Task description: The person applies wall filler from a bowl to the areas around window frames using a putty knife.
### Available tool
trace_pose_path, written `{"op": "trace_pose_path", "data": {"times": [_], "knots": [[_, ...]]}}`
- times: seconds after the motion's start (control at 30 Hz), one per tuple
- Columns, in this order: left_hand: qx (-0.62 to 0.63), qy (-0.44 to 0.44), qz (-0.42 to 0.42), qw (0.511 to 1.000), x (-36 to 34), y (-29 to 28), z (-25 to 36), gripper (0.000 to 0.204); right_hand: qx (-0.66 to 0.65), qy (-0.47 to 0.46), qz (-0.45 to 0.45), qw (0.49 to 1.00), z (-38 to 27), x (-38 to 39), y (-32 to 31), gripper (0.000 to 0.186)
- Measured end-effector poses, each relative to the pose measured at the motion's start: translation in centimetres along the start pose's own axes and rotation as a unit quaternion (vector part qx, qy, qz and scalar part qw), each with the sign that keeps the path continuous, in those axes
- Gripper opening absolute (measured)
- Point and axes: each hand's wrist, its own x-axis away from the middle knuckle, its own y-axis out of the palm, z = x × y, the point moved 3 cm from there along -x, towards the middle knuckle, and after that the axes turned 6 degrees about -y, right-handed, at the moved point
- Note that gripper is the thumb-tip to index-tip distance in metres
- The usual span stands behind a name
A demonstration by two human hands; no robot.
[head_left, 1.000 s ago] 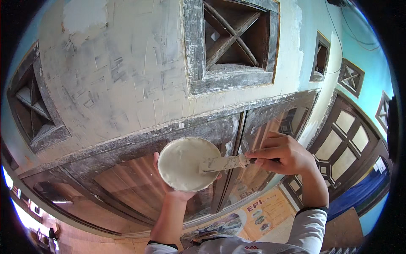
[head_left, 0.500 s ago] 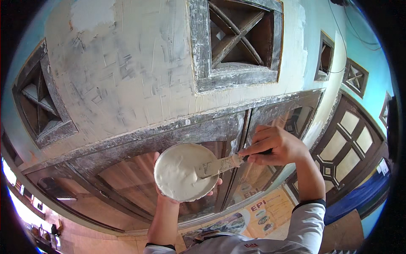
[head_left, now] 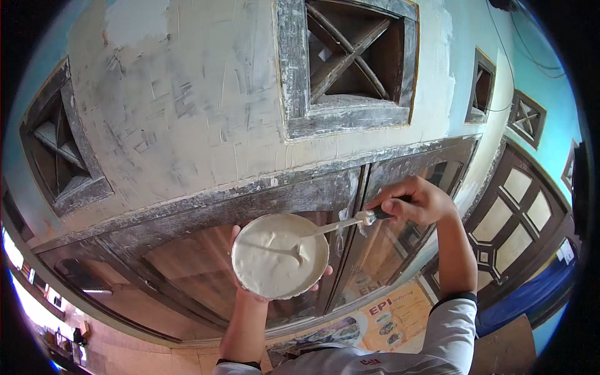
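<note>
- Paste (head_left: pixel 269 269), creamy white, fills a round bowl (head_left: pixel 279 297) held up before dark wooden doors (head_left: pixel 284 201).
- Scraper (head_left: pixel 340 225) seen nearly edge-on; its long axis slants from the right hand (head_left: pixel 415 201) down leftward, the tip over the bowl's right half. Whether it touches the paste, I cannot tell.
- The right hand, higher in view and right of the bowl, has thumb and fingers closed on the scraper's dark handle (head_left: pixel 382 214).
- The left hand (head_left: pixel 251 296) is nearer the bowl, cupped beneath with fingers spread about its sides, palm mostly hidden.
- Above the doors: a patchy wall (head_left: pixel 200 125) and a cross-barred vent (head_left: pixel 354 56).
</note>
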Motion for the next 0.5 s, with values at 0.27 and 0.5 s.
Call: {"op": "trace_pose_path", "data": {"times": [0.27,0.5], "knots": [[-0.004,-0.034,0.011,0.999,-3.0,0.3,-1.1,0.100,-0.077,0.248,0.018,0.966,3.3,3.3,-0.6,0.041],[-0.056,-0.007,0.019,0.998,-4.3,-0.4,-0.6,0.087,0.108,-0.003,0.084,0.991,0.4,4.5,0.0,0.045]]}}
